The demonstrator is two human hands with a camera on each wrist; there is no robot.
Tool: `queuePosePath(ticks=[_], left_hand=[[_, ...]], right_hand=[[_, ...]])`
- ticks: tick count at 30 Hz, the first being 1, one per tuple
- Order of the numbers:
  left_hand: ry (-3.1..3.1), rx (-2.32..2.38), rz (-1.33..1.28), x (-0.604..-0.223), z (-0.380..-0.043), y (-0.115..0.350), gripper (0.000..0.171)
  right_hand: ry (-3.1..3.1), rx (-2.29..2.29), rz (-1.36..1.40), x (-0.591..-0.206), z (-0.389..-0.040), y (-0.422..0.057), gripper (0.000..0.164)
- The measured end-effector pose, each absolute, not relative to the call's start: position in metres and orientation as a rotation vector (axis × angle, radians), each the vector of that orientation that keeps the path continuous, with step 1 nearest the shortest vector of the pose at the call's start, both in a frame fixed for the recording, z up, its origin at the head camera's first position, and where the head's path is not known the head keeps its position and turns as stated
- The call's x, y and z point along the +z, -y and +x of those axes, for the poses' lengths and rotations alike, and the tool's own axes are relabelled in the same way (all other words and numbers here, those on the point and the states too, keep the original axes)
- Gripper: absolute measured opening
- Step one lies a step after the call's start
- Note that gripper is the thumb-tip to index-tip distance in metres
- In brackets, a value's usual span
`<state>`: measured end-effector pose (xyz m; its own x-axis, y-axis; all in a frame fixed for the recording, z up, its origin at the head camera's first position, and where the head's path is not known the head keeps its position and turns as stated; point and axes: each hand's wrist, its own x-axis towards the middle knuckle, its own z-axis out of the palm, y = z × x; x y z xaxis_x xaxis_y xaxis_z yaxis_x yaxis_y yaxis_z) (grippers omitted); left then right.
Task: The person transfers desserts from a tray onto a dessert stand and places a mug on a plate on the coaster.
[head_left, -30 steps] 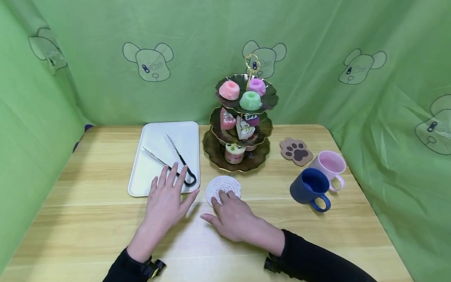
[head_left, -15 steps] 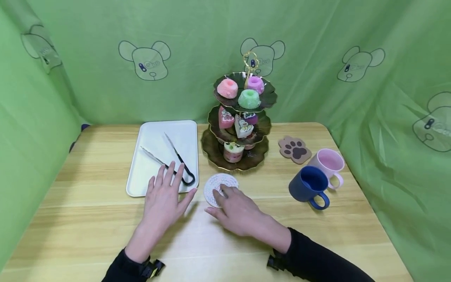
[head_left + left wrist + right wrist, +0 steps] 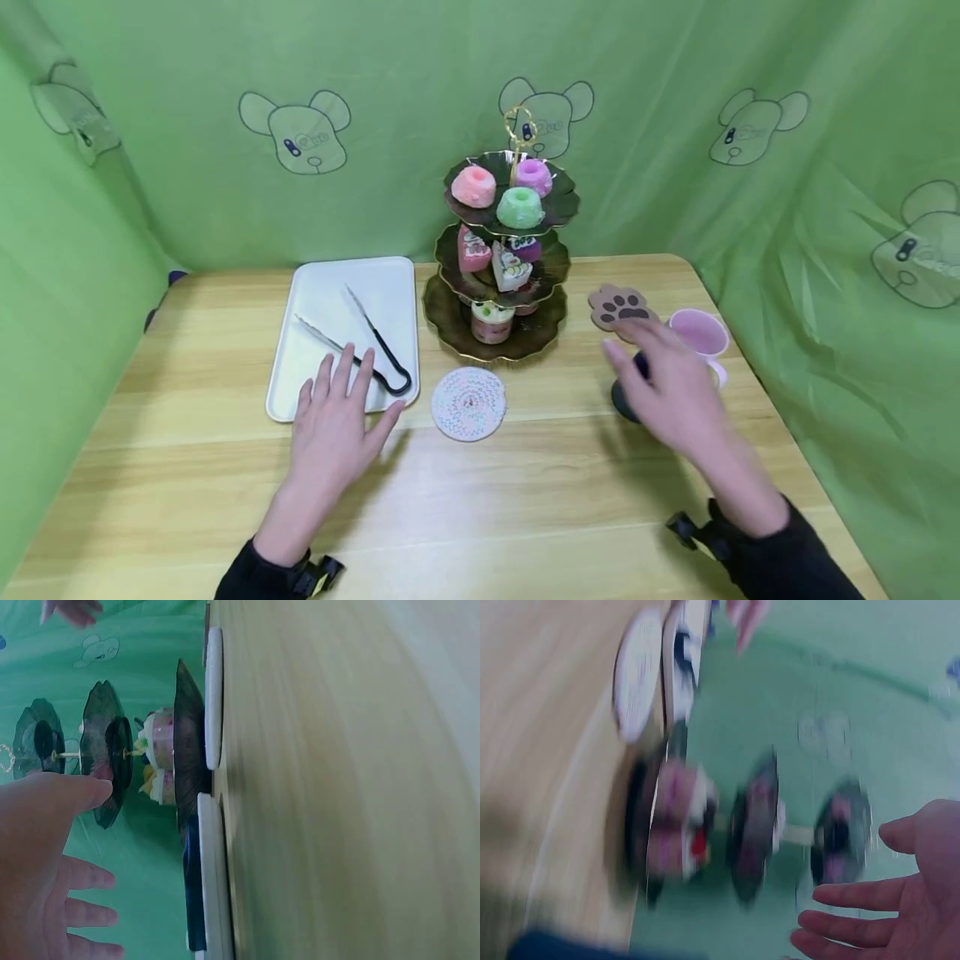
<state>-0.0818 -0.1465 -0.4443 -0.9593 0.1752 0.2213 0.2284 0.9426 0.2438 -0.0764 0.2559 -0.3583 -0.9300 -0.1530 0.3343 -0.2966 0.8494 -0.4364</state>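
My right hand (image 3: 678, 400), slightly blurred, hovers over the dark blue mug (image 3: 624, 405) and hides most of it. Its fingers are extended in the right wrist view, with nothing held; a blurred blue mug edge (image 3: 577, 946) shows at the bottom there. Behind that mug is a pink mug (image 3: 702, 330). My left hand (image 3: 330, 437) is spread above the near edge of a white tray (image 3: 318, 287), on which black-handled tongs (image 3: 387, 346) lie. Between the hands, a round white patterned coaster (image 3: 468, 404) lies flat on the table, untouched.
A three-tier cake stand (image 3: 495, 340) with several small toy-like cakes stands at the back of the wooden table (image 3: 480, 508). To its right lies a brown paw-shaped coaster (image 3: 606, 302). Green curtains (image 3: 405, 125) enclose the back and sides.
My right hand has left the round coaster and moved right to the blue mug. The coaster now lies uncovered. My left hand has stayed nearly still while the head view shifted slightly.
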Motion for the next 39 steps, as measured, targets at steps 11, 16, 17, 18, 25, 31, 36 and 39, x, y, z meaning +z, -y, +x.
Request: queuePosePath(ticks=[11, 16, 17, 18, 25, 31, 36, 39], left_hand=[[2.839, -0.403, -0.265, -0.442, -0.075, 0.162, 0.083], [2.832, -0.410, -0.261, -0.443, -0.073, 0.163, 0.082], [2.829, -0.409, -0.261, -0.444, -0.073, 0.164, 0.081], [2.828, -0.408, -0.262, -0.444, -0.073, 0.163, 0.081], [2.820, -0.395, -0.264, -0.444, -0.072, 0.163, 0.080], [2.855, -0.377, -0.267, -0.444, -0.071, 0.162, 0.080], [2.848, -0.379, -0.269, -0.445, -0.071, 0.162, 0.080], [2.846, -0.380, -0.273, -0.446, -0.072, 0.162, 0.081]], right_hand=[[2.719, 0.739, -0.089, -0.401, -0.052, -0.347, 0.047], [2.854, 0.909, -0.198, -0.425, -0.039, -0.356, 0.055], [2.872, 0.942, -0.213, -0.429, -0.037, -0.355, 0.056], [2.886, 0.964, -0.225, -0.433, -0.034, -0.354, 0.056], [2.893, 1.091, -0.301, -0.449, -0.025, -0.345, 0.055], [2.860, 1.306, -0.379, -0.456, -0.022, -0.336, 0.058], [2.765, 1.493, -0.385, -0.460, -0.022, -0.332, 0.057], [2.691, 1.666, -0.343, -0.460, -0.023, -0.331, 0.056]])
